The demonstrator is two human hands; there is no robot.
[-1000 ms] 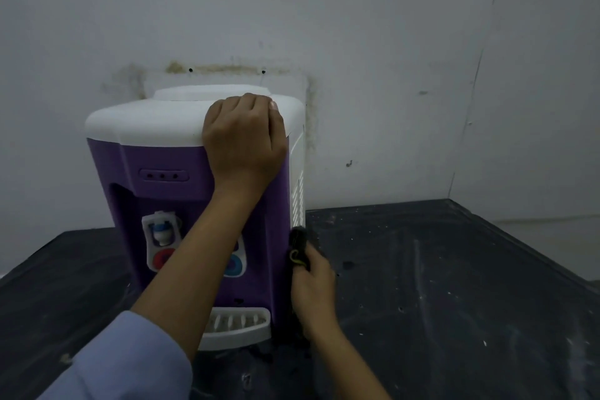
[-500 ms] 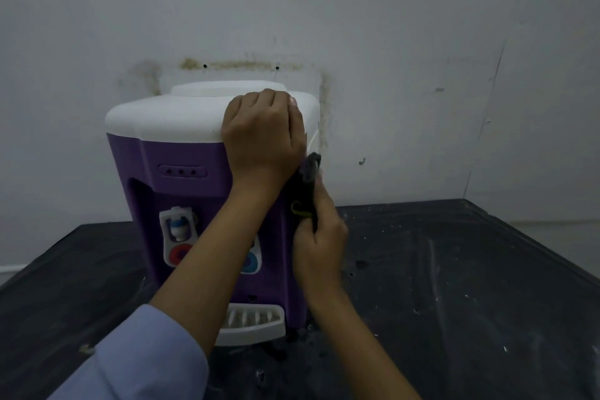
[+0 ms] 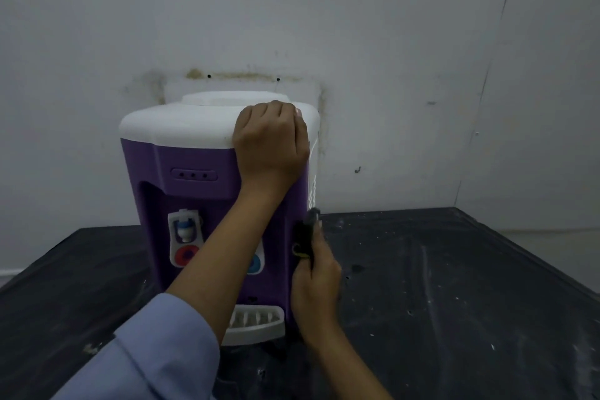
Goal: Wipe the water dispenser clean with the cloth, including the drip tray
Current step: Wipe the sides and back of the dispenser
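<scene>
Black cloth (image 3: 305, 237) sits clenched in the right hand (image 3: 316, 282) (against the dispenser's (image 3: 194, 153) side).

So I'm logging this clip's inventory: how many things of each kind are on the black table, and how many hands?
Purple and white plastic water dispenser: 1
White slotted drip tray on its base: 1
Dark cloth, pressed to the dispenser's right side: 1
Bare hands: 2, left hand on the white top, right hand holding the cloth
Total: 5
</scene>
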